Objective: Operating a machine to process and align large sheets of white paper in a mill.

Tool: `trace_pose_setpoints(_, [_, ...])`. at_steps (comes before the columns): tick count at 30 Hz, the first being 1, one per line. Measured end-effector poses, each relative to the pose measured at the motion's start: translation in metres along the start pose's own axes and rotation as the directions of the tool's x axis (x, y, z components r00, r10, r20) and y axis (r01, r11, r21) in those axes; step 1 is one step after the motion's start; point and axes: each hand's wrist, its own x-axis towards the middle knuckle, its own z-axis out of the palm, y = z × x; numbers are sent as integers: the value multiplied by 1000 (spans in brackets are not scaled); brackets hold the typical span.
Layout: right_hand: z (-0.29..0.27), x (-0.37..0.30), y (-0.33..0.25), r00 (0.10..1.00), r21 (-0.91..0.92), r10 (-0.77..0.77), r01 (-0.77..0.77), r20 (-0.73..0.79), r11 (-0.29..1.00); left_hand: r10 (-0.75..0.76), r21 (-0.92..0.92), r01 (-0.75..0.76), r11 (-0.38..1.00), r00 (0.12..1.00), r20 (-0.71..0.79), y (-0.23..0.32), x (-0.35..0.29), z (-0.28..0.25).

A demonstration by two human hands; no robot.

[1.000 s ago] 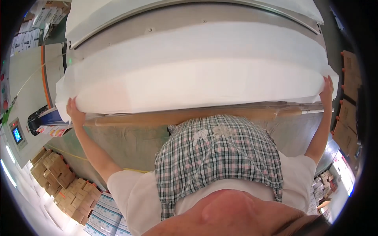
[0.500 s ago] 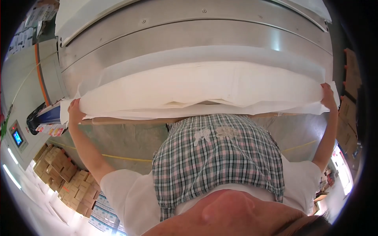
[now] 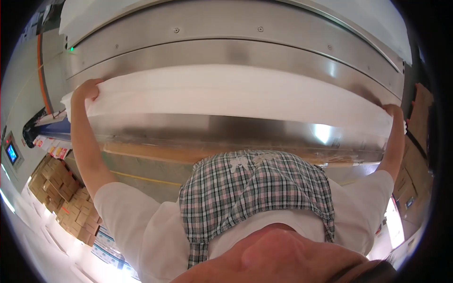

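A long white sheet of thin material, folded or layered into a wide band, stretches between my two hands over the metal surface. Its left end is gripped by my left hand, with the thumb on top and the other fingers mostly hidden. At the far right end, my right hand is closed around the sheet's edge. Both arms are spread wide. The sheet's far edge lies along the steel front plate of a machine.
A wooden strip edges the metal surface before my apron. On the left stand a cabinet with a small lit screen and a blue part. Stacked cardboard boxes are at lower left, and more cartons at right.
Both hands have moved the white sheet away from my body toward the machine. Bare metal now shows between the sheet and the wooden edge. The view has shifted slightly.
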Motion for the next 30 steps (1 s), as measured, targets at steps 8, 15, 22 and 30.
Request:
trace_pose_setpoints(8, [37,-13,46,579,368,410,-196,-705,909,63,-150,-449,881,426,-903,71,-109,44])
trace_pose_setpoints(15, [-58,-65,-183,308,307,86,802,-948,513,384,-32,-823,567,298,-874,217,-176,115])
trace_pose_setpoints(22, [-125,-162,-465,11,-153,-288,828,-958,539,-321,-371,-173,912,264,-910,122,-102,152])
trace_pose_setpoints(30, [-175,-213,-668,-83,-337,-526,848,-847,408,-385,-385,-41,922,7,-923,-17,-52,169])
